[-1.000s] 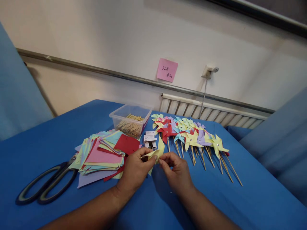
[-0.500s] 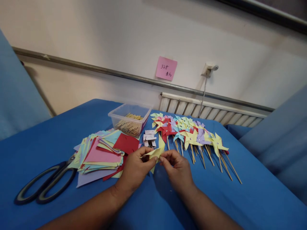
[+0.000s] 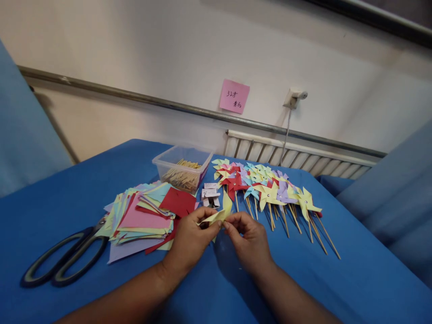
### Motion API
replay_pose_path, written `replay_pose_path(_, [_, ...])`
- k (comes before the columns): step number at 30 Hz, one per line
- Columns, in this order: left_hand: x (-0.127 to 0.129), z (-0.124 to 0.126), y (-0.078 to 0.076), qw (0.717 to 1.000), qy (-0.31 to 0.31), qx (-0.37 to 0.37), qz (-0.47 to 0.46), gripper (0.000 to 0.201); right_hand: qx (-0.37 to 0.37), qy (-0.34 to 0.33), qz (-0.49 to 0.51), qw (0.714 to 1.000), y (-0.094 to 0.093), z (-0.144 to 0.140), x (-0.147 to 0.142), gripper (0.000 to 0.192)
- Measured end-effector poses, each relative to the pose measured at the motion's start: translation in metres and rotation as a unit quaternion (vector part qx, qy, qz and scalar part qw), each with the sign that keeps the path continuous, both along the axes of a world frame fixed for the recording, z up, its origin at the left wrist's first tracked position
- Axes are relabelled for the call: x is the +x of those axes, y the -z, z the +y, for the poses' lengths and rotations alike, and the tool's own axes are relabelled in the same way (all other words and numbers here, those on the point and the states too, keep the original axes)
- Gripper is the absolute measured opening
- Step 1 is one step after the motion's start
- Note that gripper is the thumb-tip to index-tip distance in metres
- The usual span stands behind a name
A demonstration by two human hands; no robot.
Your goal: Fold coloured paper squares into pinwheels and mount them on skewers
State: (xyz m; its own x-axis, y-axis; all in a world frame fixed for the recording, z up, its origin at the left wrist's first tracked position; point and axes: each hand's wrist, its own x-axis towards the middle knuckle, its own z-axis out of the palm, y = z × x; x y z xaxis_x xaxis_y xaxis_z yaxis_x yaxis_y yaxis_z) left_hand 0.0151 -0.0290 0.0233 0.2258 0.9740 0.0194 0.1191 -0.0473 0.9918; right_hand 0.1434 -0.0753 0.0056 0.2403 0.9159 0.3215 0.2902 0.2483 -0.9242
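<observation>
A partly folded yellow paper pinwheel (image 3: pixel 226 206) is held between my two hands above the blue table. My left hand (image 3: pixel 191 235) pinches it at the left, thumb in front and fingers behind. From the right, the closed thumb and fingertips of my right hand (image 3: pixel 250 238) press on its edge near the middle; anything small between them is hidden. Just behind my left hand lies a stack of coloured paper sheets (image 3: pixel 145 218), with a red sheet (image 3: pixel 178 202) on its right side. Small open white boxes (image 3: pixel 210 194) stand right behind the pinwheel.
Large dark-handled scissors (image 3: pixel 64 258) lie at the left, tips under the paper stack. A clear plastic box (image 3: pixel 162 170) of thin wooden sticks stands behind. Several finished pinwheels (image 3: pixel 269 194) on sticks lie at the right. Beyond the blue table (image 3: pixel 141 150) are a radiator (image 3: pixel 256 148) and wall.
The yellow pinwheel has tilted slightly in my fingers, and less of its lower part shows below them. Both hands stay in nearly the same place.
</observation>
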Motion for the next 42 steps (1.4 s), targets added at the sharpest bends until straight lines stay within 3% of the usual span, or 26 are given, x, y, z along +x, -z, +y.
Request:
replay_pose_path(13, [0.0,0.0,0.003,1.0,-0.001,0.019,0.008,0.019,0.006,0.003,-0.001,1.0,0.002,0.001,0.001,0.006])
replay_pose_path(20, [-0.002,-0.001,0.009,0.996,0.006,0.086,0.021,0.011,-0.016,0.003,0.038,0.999,0.003,0.002,0.0,0.006])
replay_pose_path(25, [-0.003,-0.004,0.007,0.994,0.011,0.106,0.018,0.008,0.032,0.046,-0.011,0.998,0.001,0.002,0.003,0.002])
replay_pose_path(33, [-0.003,-0.004,0.007,0.997,0.004,0.082,0.005,0.012,0.052,0.011,0.014,0.998,-0.001,0.002,0.002,0.002])
replay_pose_path(38, [-0.001,-0.005,0.001,0.999,0.011,0.041,-0.013,0.018,0.046,0.042,0.069,0.996,0.0,0.004,0.0,0.03])
replay_pose_path(40, [-0.001,-0.006,-0.001,0.999,0.014,0.035,-0.018,0.019,0.044,0.018,0.109,0.993,0.0,0.005,0.0,0.043])
replay_pose_path(42, [-0.001,-0.006,-0.002,0.999,0.018,0.032,-0.02,0.018,0.032,-0.011,0.119,0.992,-0.001,0.005,0.002,0.042])
